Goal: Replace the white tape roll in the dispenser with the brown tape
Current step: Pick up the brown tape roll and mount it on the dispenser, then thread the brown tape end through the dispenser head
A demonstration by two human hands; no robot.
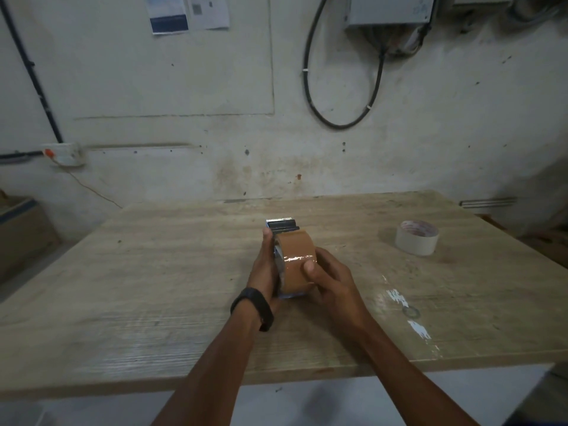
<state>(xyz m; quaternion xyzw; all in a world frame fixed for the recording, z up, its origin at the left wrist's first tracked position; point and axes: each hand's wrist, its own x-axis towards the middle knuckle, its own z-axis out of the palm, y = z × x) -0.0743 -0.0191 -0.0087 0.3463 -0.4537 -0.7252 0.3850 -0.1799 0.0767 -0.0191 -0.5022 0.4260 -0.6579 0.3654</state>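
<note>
The brown tape roll (296, 252) sits in the metal tape dispenser (282, 225), whose toothed blade points away from me at the middle of the wooden table (153, 272). My left hand (265, 265), with a black band on the wrist, grips the dispenser's left side. My right hand (330, 282) holds the brown roll from the right, thumb pressed on its outer face. The white tape roll (417, 237) lies flat on the table, apart, to the right.
A wall stands right behind the table's far edge, with a black cable loop (341, 87) and a socket (63, 153). A cardboard box (21, 232) stands at the left. White paint marks (408, 312) spot the table at the right.
</note>
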